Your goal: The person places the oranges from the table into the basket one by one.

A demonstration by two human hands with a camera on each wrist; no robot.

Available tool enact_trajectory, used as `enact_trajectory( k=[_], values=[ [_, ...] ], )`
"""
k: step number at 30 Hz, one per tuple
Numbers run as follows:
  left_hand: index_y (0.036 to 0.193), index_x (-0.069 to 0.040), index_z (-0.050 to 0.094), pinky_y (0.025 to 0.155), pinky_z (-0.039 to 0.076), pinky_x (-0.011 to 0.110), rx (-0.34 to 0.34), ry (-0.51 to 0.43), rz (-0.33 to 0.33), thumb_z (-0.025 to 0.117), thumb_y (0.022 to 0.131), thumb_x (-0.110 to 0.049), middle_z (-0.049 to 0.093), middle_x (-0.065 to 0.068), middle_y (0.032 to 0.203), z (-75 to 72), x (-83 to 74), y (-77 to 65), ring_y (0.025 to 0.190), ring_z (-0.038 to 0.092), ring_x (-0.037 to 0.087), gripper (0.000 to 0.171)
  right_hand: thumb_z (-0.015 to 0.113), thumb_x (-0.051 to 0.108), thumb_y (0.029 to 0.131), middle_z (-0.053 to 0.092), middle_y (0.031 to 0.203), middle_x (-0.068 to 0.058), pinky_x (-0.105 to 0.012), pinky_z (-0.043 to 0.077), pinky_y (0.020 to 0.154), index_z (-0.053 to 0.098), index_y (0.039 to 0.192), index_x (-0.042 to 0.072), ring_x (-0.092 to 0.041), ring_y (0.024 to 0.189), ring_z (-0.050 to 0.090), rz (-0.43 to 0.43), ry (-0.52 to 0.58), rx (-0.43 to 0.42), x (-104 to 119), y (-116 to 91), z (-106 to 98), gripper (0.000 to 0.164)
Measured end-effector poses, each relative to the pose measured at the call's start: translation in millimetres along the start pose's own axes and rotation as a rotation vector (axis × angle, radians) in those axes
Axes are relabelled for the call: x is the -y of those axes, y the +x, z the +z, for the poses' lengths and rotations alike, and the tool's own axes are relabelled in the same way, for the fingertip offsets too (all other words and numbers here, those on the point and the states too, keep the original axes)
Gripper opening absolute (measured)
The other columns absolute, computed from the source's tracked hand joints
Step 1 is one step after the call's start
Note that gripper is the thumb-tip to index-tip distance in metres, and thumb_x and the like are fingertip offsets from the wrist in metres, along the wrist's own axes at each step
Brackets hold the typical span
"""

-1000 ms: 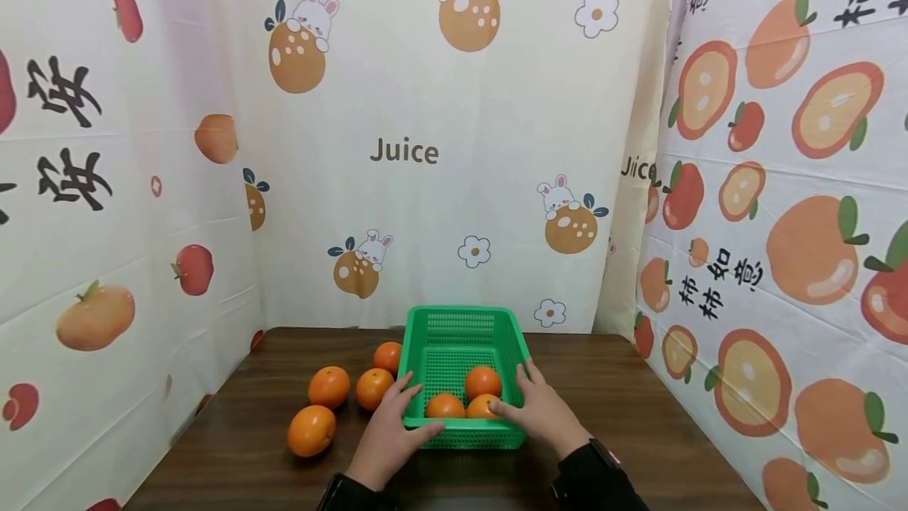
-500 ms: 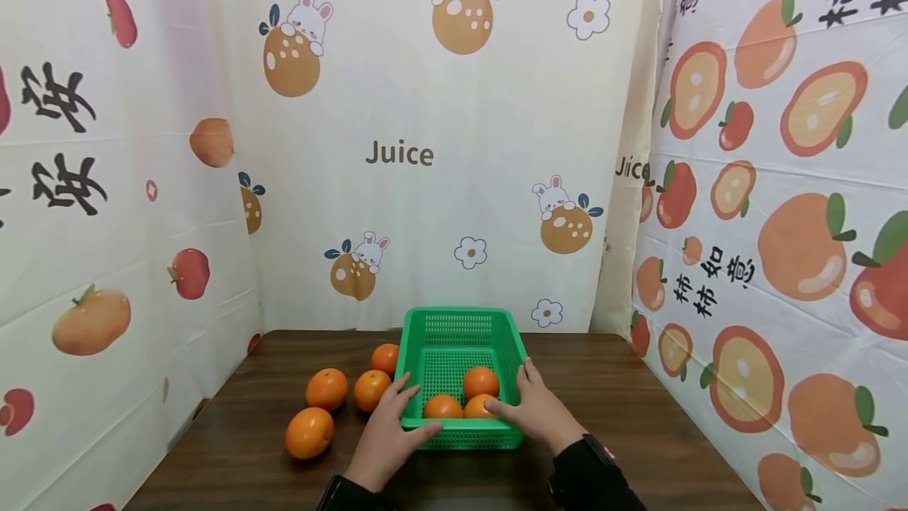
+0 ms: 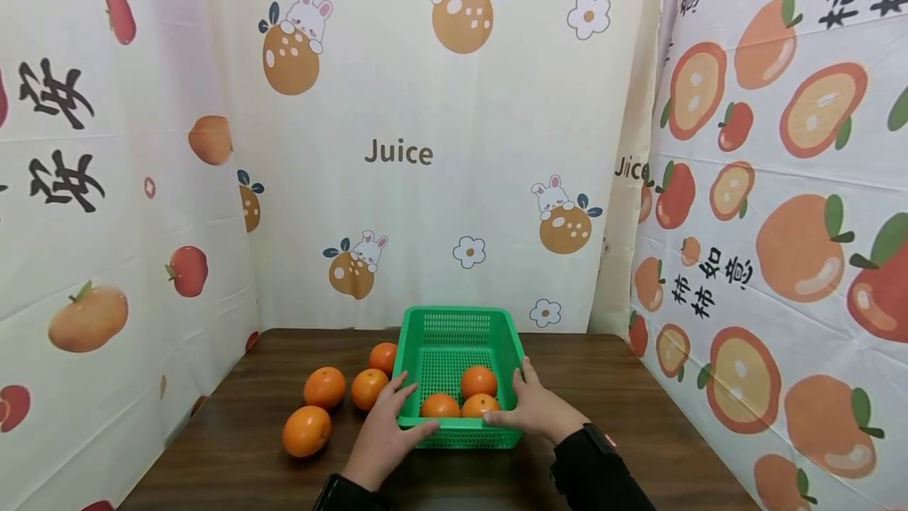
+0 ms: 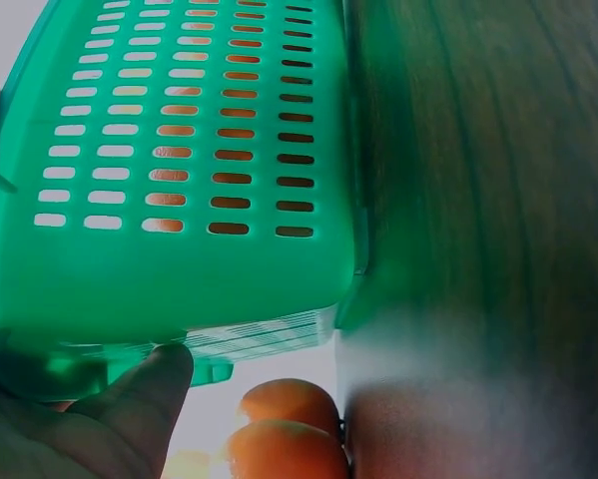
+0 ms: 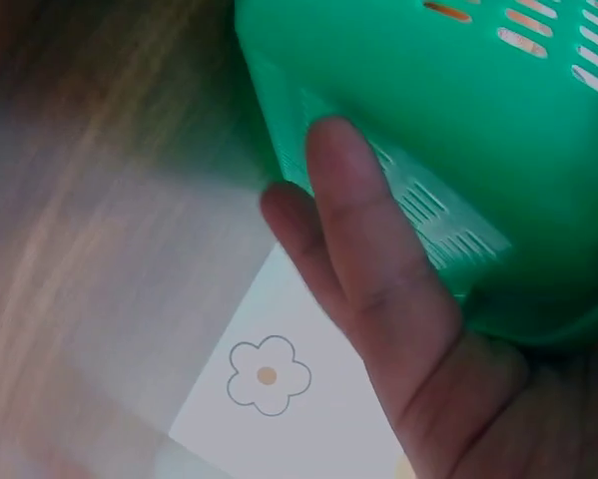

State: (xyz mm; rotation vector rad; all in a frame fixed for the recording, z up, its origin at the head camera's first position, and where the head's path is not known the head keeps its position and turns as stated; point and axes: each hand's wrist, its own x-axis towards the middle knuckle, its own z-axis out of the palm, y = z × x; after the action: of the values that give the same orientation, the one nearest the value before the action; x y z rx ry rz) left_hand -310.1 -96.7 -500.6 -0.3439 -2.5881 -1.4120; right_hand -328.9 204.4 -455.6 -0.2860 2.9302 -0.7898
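Note:
A green plastic basket (image 3: pixel 461 359) stands on the table with three oranges in its near half; one orange (image 3: pixel 478 382) lies behind the other two. My left hand (image 3: pixel 383 436) rests on the near left corner, thumb along the front rim and fingers spread along the left side. In the left wrist view, a fingertip touches the basket just below its rim. On the near right corner my right hand (image 3: pixel 542 408) lays its thumb over the rim. Its fingers (image 5: pixel 368 225) extend straight along the outer right wall; whether they press it I cannot tell.
Several loose oranges (image 3: pixel 307 431) lie on the dark wooden table (image 3: pixel 603 393) left of the basket, the closest beside its left wall. Fruit-printed cloths (image 3: pixel 489 117) hang behind and at both sides of the table.
My right thumb has come down from over the near right orange onto the basket's front rim. The basket, the oranges and my left hand stay where they were; the head view shifts slightly.

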Motion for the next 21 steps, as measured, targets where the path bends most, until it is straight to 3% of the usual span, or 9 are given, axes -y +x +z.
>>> enact_trajectory(
  k=[11, 21],
  values=[
    [0.147, -0.009, 0.064, 0.116, 0.042, 0.070, -0.006, -0.005, -0.011, 0.086, 0.087, -0.053, 0.041, 0.014, 0.169, 0.0, 2.7, 4.6, 0.155, 0.039, 0.045, 0.078, 0.075, 0.075, 0.084, 0.001, 0.178, -0.025, -0.062, 0.050, 0.112, 0.022, 0.166, -0.008, -0.049, 0.144, 0.052, 0.011, -0.027, 0.023, 3.3, 3.2, -4.5, 0.128],
    [0.147, -0.009, 0.064, 0.116, 0.042, 0.069, -0.005, -0.002, -0.013, 0.086, 0.087, -0.053, 0.040, 0.013, 0.169, 2.5, 5.5, 3.1, 0.155, 0.039, 0.045, 0.078, 0.079, 0.072, 0.083, 0.001, 0.178, -0.026, -0.066, 0.044, 0.116, 0.023, 0.165, -0.009, -0.051, 0.150, 0.043, 0.004, 0.003, 0.026, -2.4, 5.5, -2.0, 0.128]
  ],
)
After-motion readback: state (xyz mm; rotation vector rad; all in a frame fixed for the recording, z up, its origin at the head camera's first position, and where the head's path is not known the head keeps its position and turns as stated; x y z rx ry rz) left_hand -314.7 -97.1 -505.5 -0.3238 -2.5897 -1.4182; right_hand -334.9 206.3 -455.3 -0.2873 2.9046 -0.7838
